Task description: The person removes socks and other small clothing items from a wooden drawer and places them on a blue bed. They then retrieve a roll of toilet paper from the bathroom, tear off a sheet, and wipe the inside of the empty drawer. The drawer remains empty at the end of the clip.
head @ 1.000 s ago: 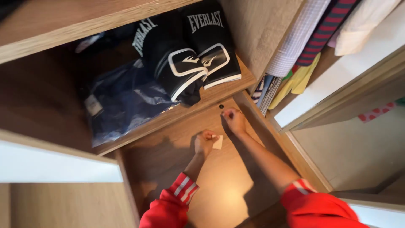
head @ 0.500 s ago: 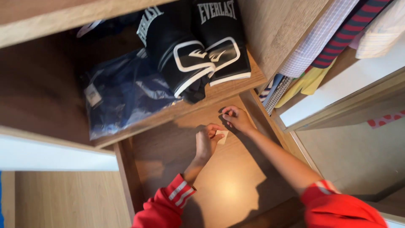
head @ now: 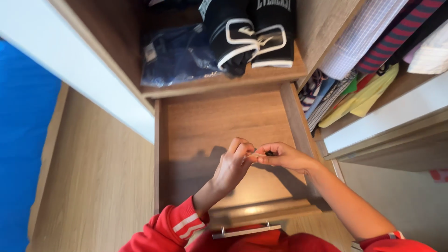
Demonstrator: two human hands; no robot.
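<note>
Above an open wooden drawer (head: 205,121), seen from overhead: two bare hands meeting at mid-frame, both arms in red sleeves with white stripes (head: 179,224). Left hand (head: 233,163) raised from the near side, fingers (head: 240,148) curled inward, thumb and forefinger pinched on a small pale scrap (head: 256,154) of paper or tape. Right hand (head: 282,156) reaching in from the right, fingers bent and closed, tips pressed to the same pale scrap, with a tiny dark item (head: 269,153) nipped between thumb and forefinger; too small to tell what kind. Fingertips of both hands touching at the scrap, held in the air over the drawer floor, toward its right side. Shadows of the hands falling on the wood beneath. Metal bar handle (head: 245,230) on the drawer front at the near edge.

On the far shelf just beyond the drawer: pair of black boxing gloves (head: 249,35) with white trim, side by side, and to their left a dark blue folded garment in clear plastic wrap (head: 175,58). To the right, hanging shirts (head: 368,35), checked and striped, with yellow cloth (head: 361,98) below. Far left, a strip of blue surface (head: 21,140) beside pale wood panelling.
</note>
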